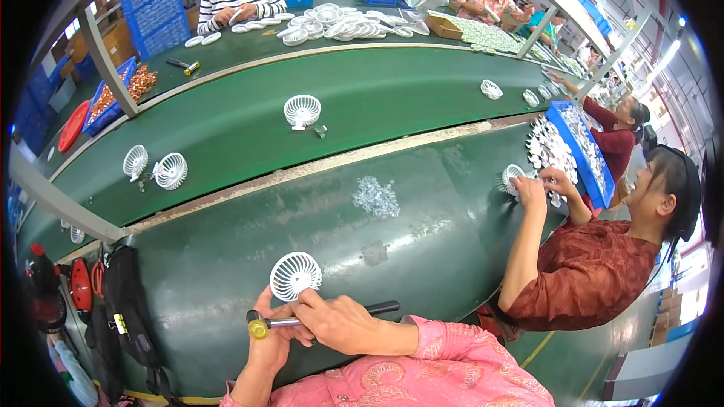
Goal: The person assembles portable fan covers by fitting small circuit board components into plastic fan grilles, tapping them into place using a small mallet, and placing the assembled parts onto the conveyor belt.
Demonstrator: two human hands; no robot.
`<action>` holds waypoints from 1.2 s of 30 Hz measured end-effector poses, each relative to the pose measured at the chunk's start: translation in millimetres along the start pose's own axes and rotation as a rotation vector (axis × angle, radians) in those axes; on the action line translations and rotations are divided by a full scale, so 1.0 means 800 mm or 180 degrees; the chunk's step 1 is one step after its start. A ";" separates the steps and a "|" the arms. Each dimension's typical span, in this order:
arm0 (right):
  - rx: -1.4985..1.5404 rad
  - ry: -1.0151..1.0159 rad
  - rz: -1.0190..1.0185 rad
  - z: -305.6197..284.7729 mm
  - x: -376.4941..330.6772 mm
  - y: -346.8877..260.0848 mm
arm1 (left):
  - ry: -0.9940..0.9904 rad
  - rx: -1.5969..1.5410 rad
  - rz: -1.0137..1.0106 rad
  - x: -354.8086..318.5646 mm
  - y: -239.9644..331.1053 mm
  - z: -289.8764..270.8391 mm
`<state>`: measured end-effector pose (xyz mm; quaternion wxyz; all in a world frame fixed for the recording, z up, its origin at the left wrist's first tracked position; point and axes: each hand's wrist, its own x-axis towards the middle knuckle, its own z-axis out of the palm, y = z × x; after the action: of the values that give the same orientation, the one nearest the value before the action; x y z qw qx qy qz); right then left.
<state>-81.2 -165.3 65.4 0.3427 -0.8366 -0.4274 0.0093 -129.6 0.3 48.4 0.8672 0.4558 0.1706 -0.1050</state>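
Note:
Above the near edge of the work surface, my left hand (269, 347) is closed around the lower part of a round white fan grille (295, 276), its ribs facing up. My right hand (341, 322) is closed, with its thumb and fingertips together at the grille's lower edge. A small hammer (281, 322) runs through my right hand. Its yellow head lies over my left fingers and its black grip sticks out to the right. What my right fingertips pinch at the grille is hidden. Beyond lies a pile of small clear plastic parts (375, 197).
Past a pale ledge, a green conveyor belt (392, 105) carries more white grilles (302, 111). At right, a co-worker (596, 264) handles a grille beside a blue bin (581, 152). A black bag (130, 309) and a dark bottle (45, 286) are at left. Other people sit across the belt.

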 end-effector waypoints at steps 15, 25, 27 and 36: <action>0.2847 0.0460 0.2142 -0.023 0.047 0.061 | 0.0054 0.4335 0.3242 -0.002 -0.003 0.015; 0.0391 -0.0011 0.1533 0.008 0.038 0.123 | 0.0207 0.5242 0.3225 0.025 -0.034 0.004; -0.0084 0.0144 0.1381 -0.003 0.029 0.118 | 0.0170 0.5187 0.3302 0.029 -0.027 0.016; 0.0935 0.0986 0.1335 -0.071 0.004 0.053 | 0.0442 0.5297 0.3452 0.028 -0.035 0.010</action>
<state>-31.7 -212.4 85.1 0.5118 -0.8395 -0.1819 0.0139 -116.5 -22.3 22.6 0.1902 0.9402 -0.1384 0.2462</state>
